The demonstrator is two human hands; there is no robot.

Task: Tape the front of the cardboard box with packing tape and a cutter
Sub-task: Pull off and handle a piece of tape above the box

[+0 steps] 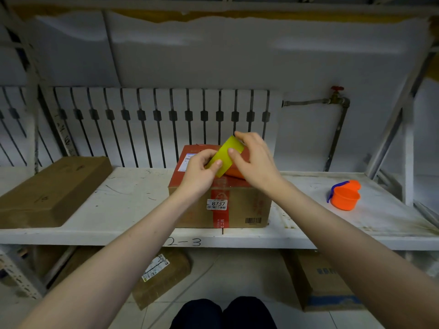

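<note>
A cardboard box point(237, 210) with a red top, a red strip down its front and a white label reading 8737 stands on the white shelf point(123, 198). Above the box's top I hold a yellow-green roll of packing tape point(225, 155) in both hands. My left hand point(202, 167) pinches its lower left side, thumb on the roll's face. My right hand point(254, 157) grips the upper right side with fingers curled over the rim. An orange tape cutter point(345, 195) with a blue handle lies on the shelf to the right, apart from both hands.
A flat brown cardboard box point(52, 188) lies at the left of the shelf. A white radiator point(142, 124) and a pipe with a red valve point(337, 96) are behind. Under the shelf, more boxes point(161, 276) sit on the tiled floor. My knees point(223, 314) show at the bottom.
</note>
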